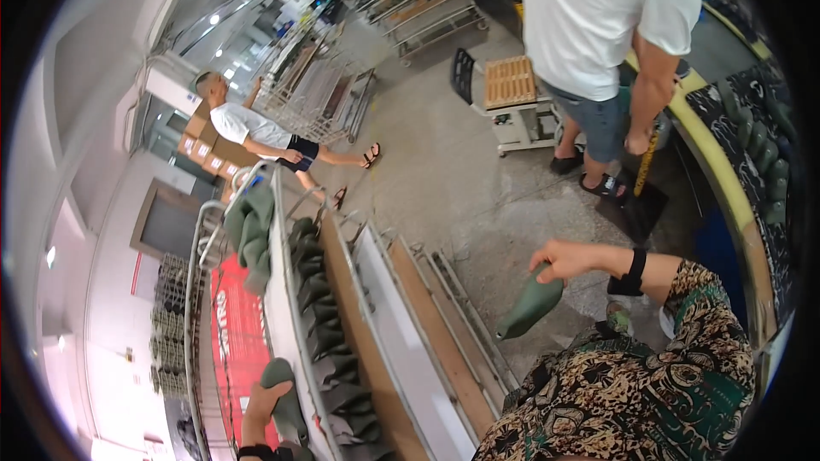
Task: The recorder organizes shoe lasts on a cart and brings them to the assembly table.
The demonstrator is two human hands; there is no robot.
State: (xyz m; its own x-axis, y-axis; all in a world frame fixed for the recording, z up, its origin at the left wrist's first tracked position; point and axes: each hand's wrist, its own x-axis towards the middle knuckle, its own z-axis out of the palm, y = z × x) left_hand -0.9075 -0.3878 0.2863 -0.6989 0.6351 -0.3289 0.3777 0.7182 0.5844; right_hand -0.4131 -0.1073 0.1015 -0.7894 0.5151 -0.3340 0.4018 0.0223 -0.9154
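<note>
My right hand [565, 261] is closed around the wide end of a dark green shoe-shaped piece [531, 306], held out over the floor with its narrow end pointing down and to the left. At the lower left, my left hand [263, 403] grips a second green shoe-shaped piece [287, 393] beside the top shelf of a metal rack. A long row of similar dark green pieces [329, 337] lines a shelf of that rack. More green pieces [250, 235] are heaped at the rack's far end. Exactly what kind of shoe part these are, I cannot tell.
The metal rack [367, 294] has several long board shelves. On the right curves a yellow-edged workbench [722, 149] carrying more green pieces. A person in white [598, 26] stands beside it, near a wheeled cart [521, 119]. Another person [248, 128] walks at the left, near cardboard boxes [209, 145].
</note>
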